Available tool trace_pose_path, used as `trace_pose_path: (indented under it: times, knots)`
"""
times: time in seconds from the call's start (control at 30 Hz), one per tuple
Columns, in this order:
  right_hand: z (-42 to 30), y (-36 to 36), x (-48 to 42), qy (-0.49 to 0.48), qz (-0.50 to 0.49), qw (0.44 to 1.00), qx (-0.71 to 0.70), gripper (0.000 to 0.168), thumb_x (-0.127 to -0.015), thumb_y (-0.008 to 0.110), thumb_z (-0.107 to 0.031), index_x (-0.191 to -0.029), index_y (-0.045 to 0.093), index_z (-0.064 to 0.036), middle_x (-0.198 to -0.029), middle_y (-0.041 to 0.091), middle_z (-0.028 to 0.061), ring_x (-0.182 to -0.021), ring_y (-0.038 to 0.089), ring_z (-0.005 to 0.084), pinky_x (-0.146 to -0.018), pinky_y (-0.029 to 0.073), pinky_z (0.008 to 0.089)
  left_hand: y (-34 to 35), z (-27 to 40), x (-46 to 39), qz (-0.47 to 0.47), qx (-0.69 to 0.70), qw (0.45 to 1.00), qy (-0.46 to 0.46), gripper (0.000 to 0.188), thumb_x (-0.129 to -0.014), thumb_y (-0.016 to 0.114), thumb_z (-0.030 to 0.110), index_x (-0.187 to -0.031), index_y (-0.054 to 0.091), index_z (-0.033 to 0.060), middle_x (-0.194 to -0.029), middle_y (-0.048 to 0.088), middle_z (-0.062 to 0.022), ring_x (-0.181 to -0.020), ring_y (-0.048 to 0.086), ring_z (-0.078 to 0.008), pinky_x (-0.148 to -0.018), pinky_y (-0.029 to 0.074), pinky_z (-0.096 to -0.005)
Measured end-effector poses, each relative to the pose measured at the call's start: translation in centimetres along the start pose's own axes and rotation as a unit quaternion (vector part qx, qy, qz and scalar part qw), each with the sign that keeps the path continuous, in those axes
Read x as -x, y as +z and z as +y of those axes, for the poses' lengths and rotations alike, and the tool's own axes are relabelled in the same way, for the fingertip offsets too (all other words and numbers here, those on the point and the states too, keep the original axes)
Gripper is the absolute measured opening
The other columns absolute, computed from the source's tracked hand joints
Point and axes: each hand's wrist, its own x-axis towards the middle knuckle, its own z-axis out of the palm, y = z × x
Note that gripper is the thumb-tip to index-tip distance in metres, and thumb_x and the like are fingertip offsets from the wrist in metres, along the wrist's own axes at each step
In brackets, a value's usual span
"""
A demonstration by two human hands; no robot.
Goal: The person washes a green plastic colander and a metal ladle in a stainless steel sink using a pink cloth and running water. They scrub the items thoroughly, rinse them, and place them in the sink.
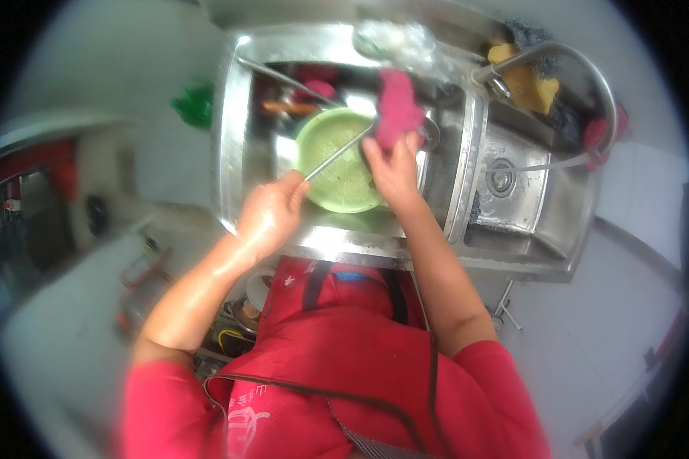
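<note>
My left hand [273, 212] grips the end of a thin metal handle [341, 152], which slants up and to the right. My right hand [395, 169] is closed on a bright pink cloth [399, 109], at the far end of that handle. The cloth and fingers cover most of the utensil's head; a round metal edge [430, 135] shows just right of them, and I cannot tell whether it belongs to it. Beneath both hands, a light green plastic colander [339, 189] sits in the left basin of a stainless steel sink [229, 143].
Another metal handle [281, 74] leans across the basin's back left corner, near an orange-brown object [290, 108]. A clear plastic bag [399, 43] lies on the back rim. The curved faucet [551, 51] stands beside yellow sponge-like pieces [528, 80]. The right basin has a drain [500, 179].
</note>
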Motion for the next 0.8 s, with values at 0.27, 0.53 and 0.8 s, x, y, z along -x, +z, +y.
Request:
trace_pose_path:
  times: [0.27,0.53,0.8]
  knots:
    - [-2.4,-2.0,-0.6,0.197,-0.055,0.967,-0.148,0.057,-0.096,0.047,-0.049,-0.119,0.061,0.002,-0.122,0.061,0.0127,-0.114,0.054,0.0215,-0.102,0.036,0.0307,-1.2,2.1,0.6,-0.021,0.058,0.998,0.025,0.021,-0.097,0.054,0.023,-0.101,0.06,0.0029,-0.076,0.057,-0.021,-0.066,0.053,-0.0326,-0.065,0.045,-0.0381]
    - [-5.3,-4.5,3.0,-0.031,-0.011,0.985,-0.169,0.026,-0.085,0.07,-0.015,-0.106,0.067,0.0,-0.103,0.067,0.0095,-0.098,0.061,0.0203,-0.091,0.044,0.0316,-2.1,-1.2,-0.5,-0.106,0.168,0.978,-0.068,0.03,-0.1,0.05,0.026,-0.084,0.055,0.0003,-0.066,0.045,-0.0007,-0.062,0.038,-0.0108,-0.058,0.038,-0.0276]
    - [-7.5,-5.9,-2.5,0.016,-0.126,0.99,-0.062,0.044,-0.08,0.071,-0.043,-0.095,0.068,-0.001,-0.088,0.068,0.0085,-0.083,0.061,0.0231,-0.081,0.046,0.0359,-2.4,1.2,1.4,-0.146,0.176,0.973,-0.026,0.033,-0.101,0.048,0.027,-0.08,0.052,0.0017,-0.062,0.038,0.0034,-0.06,0.033,-0.0076,-0.053,0.033,-0.0264]
